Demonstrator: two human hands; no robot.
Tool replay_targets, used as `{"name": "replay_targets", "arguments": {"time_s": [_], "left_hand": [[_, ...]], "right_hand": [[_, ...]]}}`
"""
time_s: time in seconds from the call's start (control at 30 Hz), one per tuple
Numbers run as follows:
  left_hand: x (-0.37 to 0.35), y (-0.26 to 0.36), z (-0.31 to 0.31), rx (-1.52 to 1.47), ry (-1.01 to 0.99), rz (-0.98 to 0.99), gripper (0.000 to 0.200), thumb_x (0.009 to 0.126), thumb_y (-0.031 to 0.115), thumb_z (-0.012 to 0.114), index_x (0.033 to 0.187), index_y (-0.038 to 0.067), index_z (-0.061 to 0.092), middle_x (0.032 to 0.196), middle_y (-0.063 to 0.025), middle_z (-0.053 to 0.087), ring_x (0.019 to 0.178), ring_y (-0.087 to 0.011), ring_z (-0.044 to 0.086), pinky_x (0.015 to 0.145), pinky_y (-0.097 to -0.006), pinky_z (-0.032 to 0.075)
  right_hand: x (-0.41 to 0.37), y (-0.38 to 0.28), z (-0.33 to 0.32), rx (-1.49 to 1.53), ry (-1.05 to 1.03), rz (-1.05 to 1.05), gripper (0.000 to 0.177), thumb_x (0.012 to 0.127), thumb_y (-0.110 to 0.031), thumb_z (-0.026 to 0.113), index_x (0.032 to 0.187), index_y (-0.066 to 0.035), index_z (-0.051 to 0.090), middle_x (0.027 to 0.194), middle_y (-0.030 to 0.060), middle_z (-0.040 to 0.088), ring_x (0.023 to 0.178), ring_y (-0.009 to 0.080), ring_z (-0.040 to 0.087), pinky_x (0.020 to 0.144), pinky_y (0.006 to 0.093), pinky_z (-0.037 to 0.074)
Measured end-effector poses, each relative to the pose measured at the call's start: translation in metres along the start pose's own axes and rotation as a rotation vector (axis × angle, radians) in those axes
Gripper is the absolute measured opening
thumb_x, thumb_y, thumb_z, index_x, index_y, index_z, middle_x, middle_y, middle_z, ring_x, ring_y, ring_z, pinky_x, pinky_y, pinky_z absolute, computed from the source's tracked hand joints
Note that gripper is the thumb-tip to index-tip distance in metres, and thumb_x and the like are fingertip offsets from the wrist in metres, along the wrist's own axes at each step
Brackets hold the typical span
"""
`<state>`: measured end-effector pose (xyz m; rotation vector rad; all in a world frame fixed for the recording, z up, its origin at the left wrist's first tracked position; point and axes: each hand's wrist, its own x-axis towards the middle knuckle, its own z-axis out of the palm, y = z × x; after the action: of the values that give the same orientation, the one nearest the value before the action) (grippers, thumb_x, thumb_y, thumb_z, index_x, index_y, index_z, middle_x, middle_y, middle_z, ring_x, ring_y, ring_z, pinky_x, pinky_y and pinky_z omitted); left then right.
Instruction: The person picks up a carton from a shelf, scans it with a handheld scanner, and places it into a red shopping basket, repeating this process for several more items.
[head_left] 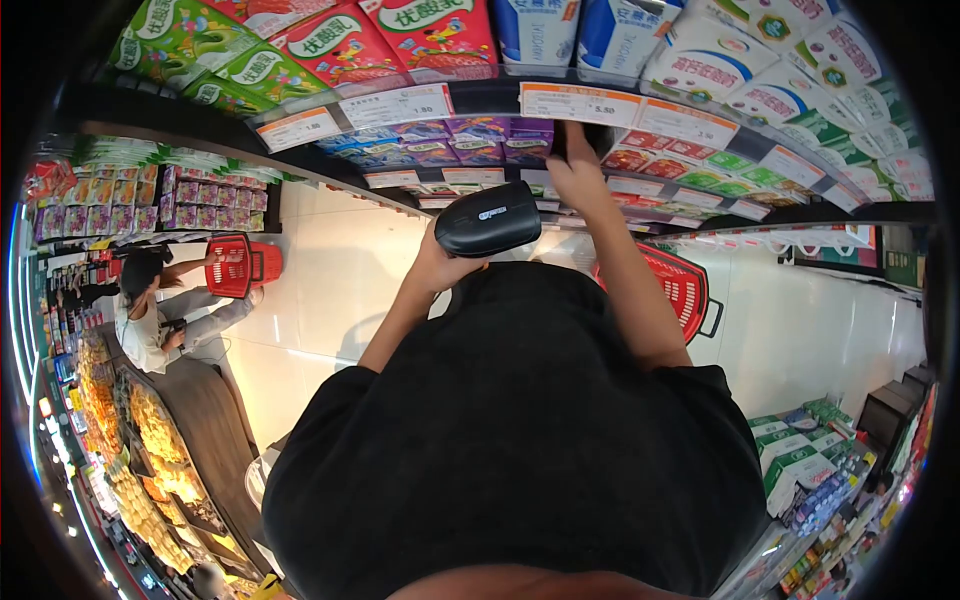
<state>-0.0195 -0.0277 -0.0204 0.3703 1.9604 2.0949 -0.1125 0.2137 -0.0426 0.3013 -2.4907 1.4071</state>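
Observation:
A black handheld device [488, 220] with a small white label is in my left hand [440, 262], whose fingers are mostly hidden beneath it. My right hand [580, 172] reaches up into a dark gap on the shelf, between purple cartons [478, 142] and red packs [645, 160]. Its fingertips are partly hidden under the shelf edge, and what they touch, if anything, cannot be made out. Orange and white price tags [580, 103] line the shelf edge just above that hand.
Red and green cartons [430, 32] fill the upper shelf. A red basket [668, 290] stands on the floor by my right arm. At the left, a person [145, 310] crouches beside another red basket [232, 266]. Snack bins [165, 440] stand at lower left.

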Motion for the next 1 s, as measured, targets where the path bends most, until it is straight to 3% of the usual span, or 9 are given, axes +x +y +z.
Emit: {"name": "replay_targets", "arguments": {"time_s": [0.07,0.23,0.43,0.6,0.73,0.8,0.87,0.97,1.0], "left_hand": [[-0.003,-0.002,-0.006,0.025,-0.013,0.029,0.079,0.067,0.007,0.080,0.137,-0.002,0.044,0.127,-0.0138,0.059,0.115,-0.0215,0.058,0.097,-0.0356,0.046],[-0.006,0.018,-0.001,-0.348,-0.042,-0.026,0.056,0.077,-0.005,0.066,0.130,-0.002,0.048,0.097,-0.0120,0.066,0.079,-0.0194,0.066,0.073,-0.0324,0.052],[-0.014,0.016,-0.017,-0.316,-0.023,-0.086,0.048,0.077,-0.004,0.066,0.122,-0.004,0.051,0.084,-0.0122,0.064,0.066,-0.0175,0.063,0.064,-0.0304,0.050],[-0.017,0.013,-0.043,-0.374,-0.113,-0.031,0.038,0.078,-0.001,0.063,0.115,-0.007,0.054,0.077,-0.0125,0.062,0.060,-0.0171,0.059,0.069,-0.0338,0.050],[-0.025,0.014,-0.061,-0.460,-0.206,-0.122,0.047,0.077,0.016,0.066,0.116,-0.007,0.053,0.071,-0.0108,0.060,0.052,-0.0176,0.055,0.067,-0.0381,0.046],[-0.024,0.014,-0.060,-0.587,-0.261,-0.122,0.050,0.077,0.019,0.066,0.118,-0.006,0.053,0.070,-0.0088,0.058,0.052,-0.0166,0.054,0.066,-0.0372,0.044],[-0.022,0.014,-0.056,-0.637,-0.276,-0.171,0.057,0.077,0.026,0.066,0.122,-0.005,0.050,0.068,-0.0042,0.053,0.051,-0.0149,0.051,0.066,-0.0345,0.041],[-0.018,0.012,-0.043,-0.799,-0.307,-0.202,0.062,0.078,0.029,0.068,0.128,-0.001,0.047,0.079,-0.0066,0.050,0.055,-0.0155,0.052,0.065,-0.0370,0.045],[-0.013,0.020,-0.034,-0.876,-0.345,-0.214,0.063,0.078,0.030,0.068,0.129,0.001,0.046,0.083,-0.0077,0.049,0.057,-0.0157,0.052,0.065,-0.0385,0.047]], "right_hand": [[-0.005,-0.021,-0.003,-0.064,0.166,-0.189,0.068,0.080,-0.013,0.060,0.141,0.005,0.035,0.140,0.0320,0.039,0.129,0.0470,0.039,0.112,0.0426,0.028],[0.012,-0.081,0.002,-0.088,0.024,-0.102,0.070,0.082,-0.026,0.069,0.137,0.004,0.039,0.136,0.0313,0.043,0.125,0.0476,0.043,0.107,0.0441,0.034],[0.046,-0.109,-0.015,0.002,-0.288,0.182,0.059,0.079,-0.034,0.077,0.120,0.002,0.056,0.120,0.0231,0.060,0.110,0.0421,0.056,0.095,0.0430,0.043],[0.033,-0.071,-0.024,0.070,-0.197,-0.046,0.056,0.083,-0.038,0.071,0.119,0.003,0.057,0.114,0.0232,0.062,0.102,0.0400,0.059,0.090,0.0417,0.046],[0.012,-0.067,-0.043,0.530,-0.304,0.133,0.046,0.090,-0.020,0.067,0.128,0.002,0.052,0.120,0.0147,0.061,0.105,0.0228,0.059,0.093,0.0344,0.046],[-0.008,-0.060,-0.051,0.984,-0.315,0.479,0.044,0.093,-0.018,0.065,0.131,-0.001,0.051,0.121,0.0130,0.061,0.109,0.0190,0.058,0.093,0.0316,0.048],[-0.030,-0.030,-0.052,1.160,-0.410,0.590,0.049,0.093,-0.021,0.065,0.135,-0.003,0.047,0.122,0.0127,0.060,0.113,0.0197,0.058,0.093,0.0354,0.051],[-0.057,-0.050,-0.053,1.626,-0.411,0.559,0.070,0.091,-0.035,0.064,0.144,-0.002,0.033,0.143,0.0265,0.041,0.125,0.0411,0.050,0.090,0.0698,0.046],[-0.066,-0.050,-0.053,1.764,-0.418,0.613,0.072,0.090,-0.045,0.060,0.144,-0.006,0.033,0.148,0.0212,0.036,0.126,0.0391,0.049,0.092,0.0687,0.045]]}}
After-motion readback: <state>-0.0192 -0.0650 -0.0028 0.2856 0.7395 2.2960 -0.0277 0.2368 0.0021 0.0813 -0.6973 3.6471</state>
